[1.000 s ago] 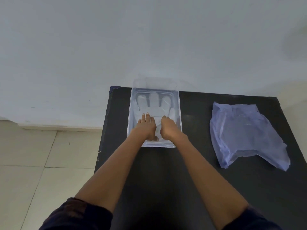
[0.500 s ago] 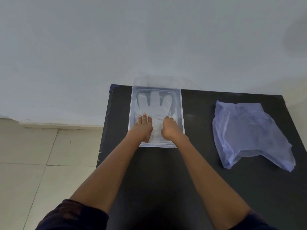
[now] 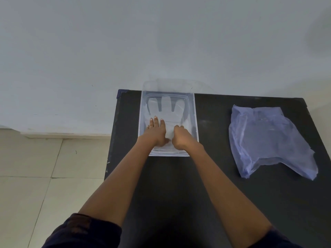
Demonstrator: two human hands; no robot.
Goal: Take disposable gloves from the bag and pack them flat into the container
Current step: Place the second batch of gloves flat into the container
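A clear plastic container stands at the far left part of the black table. A translucent disposable glove lies flat inside it, fingers pointing away from me. My left hand rests palm down on the glove's cuff end, fingers stretched out. My right hand lies beside it on the glove with its fingers curled under. A crumpled bluish plastic bag sits on the table to the right, apart from both hands.
The container's clear lid stands behind it against the white wall. The table's left edge drops to a tiled floor. Bare black tabletop lies between the container and the bag.
Both hands stay on the glove in the container; the left hand's fingers have slid slightly toward the near end. The view has shifted a little.
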